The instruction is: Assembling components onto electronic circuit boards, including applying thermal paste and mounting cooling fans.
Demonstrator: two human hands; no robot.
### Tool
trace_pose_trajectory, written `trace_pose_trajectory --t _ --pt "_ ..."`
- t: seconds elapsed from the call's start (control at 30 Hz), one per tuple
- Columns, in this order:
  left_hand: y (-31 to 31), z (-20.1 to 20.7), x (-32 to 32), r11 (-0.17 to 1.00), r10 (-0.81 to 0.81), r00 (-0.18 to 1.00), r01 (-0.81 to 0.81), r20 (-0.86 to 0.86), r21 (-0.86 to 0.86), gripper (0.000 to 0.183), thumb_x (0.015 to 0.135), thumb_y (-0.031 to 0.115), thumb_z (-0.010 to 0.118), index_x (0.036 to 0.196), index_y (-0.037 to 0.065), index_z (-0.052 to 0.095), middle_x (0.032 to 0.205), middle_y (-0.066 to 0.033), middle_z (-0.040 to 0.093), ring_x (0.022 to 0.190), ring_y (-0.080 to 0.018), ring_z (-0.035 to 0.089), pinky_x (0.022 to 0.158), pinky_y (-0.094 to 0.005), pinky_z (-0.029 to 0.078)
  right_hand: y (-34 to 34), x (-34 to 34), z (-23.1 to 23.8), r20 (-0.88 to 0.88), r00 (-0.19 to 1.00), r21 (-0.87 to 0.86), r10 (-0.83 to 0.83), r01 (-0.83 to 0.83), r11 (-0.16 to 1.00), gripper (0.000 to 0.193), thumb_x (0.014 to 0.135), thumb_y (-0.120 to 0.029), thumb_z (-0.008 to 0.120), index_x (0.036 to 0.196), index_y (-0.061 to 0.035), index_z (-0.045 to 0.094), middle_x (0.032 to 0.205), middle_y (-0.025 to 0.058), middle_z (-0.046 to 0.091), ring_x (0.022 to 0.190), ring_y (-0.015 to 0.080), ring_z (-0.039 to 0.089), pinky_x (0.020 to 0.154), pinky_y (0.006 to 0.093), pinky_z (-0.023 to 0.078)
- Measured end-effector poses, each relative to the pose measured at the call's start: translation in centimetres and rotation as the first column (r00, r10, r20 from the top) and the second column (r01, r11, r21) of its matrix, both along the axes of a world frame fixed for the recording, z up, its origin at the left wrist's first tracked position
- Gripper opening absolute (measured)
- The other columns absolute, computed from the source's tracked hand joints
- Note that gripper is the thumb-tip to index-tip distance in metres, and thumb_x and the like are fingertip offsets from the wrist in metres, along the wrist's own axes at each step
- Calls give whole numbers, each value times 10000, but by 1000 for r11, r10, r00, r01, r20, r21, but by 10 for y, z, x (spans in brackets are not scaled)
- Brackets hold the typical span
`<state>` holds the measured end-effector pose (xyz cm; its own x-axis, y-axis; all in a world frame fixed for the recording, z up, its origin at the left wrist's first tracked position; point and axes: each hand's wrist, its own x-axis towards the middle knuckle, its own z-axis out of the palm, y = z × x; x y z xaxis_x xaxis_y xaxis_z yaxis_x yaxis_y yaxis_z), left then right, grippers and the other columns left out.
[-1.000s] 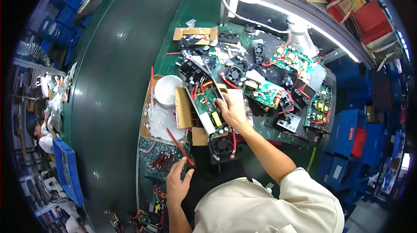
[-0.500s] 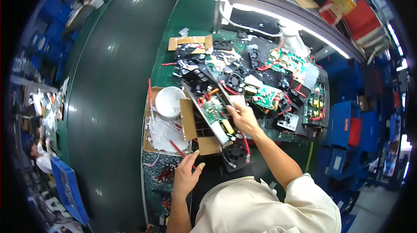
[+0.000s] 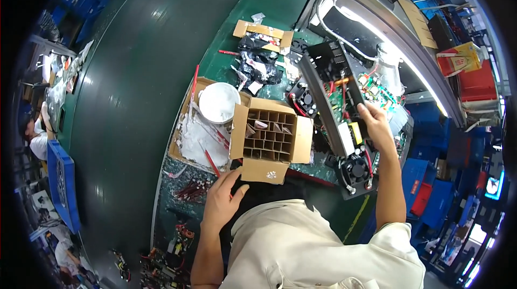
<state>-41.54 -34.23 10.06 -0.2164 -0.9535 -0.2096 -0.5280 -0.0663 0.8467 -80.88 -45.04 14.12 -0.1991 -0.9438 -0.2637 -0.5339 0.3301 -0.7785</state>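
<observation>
My right hand (image 3: pixel 377 125) grips the edge of an open black metal casing (image 3: pixel 325 107). Inside it are a green circuit board (image 3: pixel 338 103), red wires and a yellow component. At its near end hangs a panel with a black fan (image 3: pixel 356 169) and cable lugs. My left hand (image 3: pixel 222 200) is closed around a thin red rod (image 3: pixel 211 163), partly hidden by the fingers, beside the near flap of a cardboard box (image 3: pixel 267 172). The open box has a grid of cardboard dividers, with a few pale pieces in some cells.
Left of the box, a white tub (image 3: pixel 219 103) sits in a shallow carton with white paste (image 3: pixel 202 141). Black plastic wrap (image 3: pixel 259 65) and loose fans lie farther back. Circuit boards (image 3: pixel 379 95) crowd the right side under a lamp (image 3: pixel 396 47). Red wires (image 3: pixel 194 190) lie near left.
My right hand has carried the casing to the right, off the box, uncovering its divided inside. The fan panel moved with it. My left hand stays beside the box flap with the rod.
</observation>
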Motion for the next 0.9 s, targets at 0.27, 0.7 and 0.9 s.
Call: trace_pose_trajectory --t 0.27,0.7,0.9 --pt "12 2 -42 997 71 996 -72 56 30 410 848 95 716 1222 -21 596 1191 -206 632 1094 -383 617 906 -390 499 -78 -50 -11 -73 977 11 200 -199 980 289 994 -280 582 992 -8 680 777 -35 603 692 50 511 623 234 406" --pt "32 4 -55 974 221 966 -226 136 21 396 861 105 701 1228 -2 596 1151 -201 637 1041 -394 618 891 -421 510 -225 -51 -77 -108 863 144 493 -477 867 321 988 -356 568 834 -74 573 740 -85 470 708 51 403 655 239 354" --pt "-10 98 -25 970 103 995 -104 -19 -222 323 791 14 717 1113 27 688 1083 -153 690 898 -268 691 771 -348 555 -300 -30 -138 -217 818 129 533 -517 846 439 981 -364 591 1162 31 656 957 47 686 871 135 576 818 275 447"
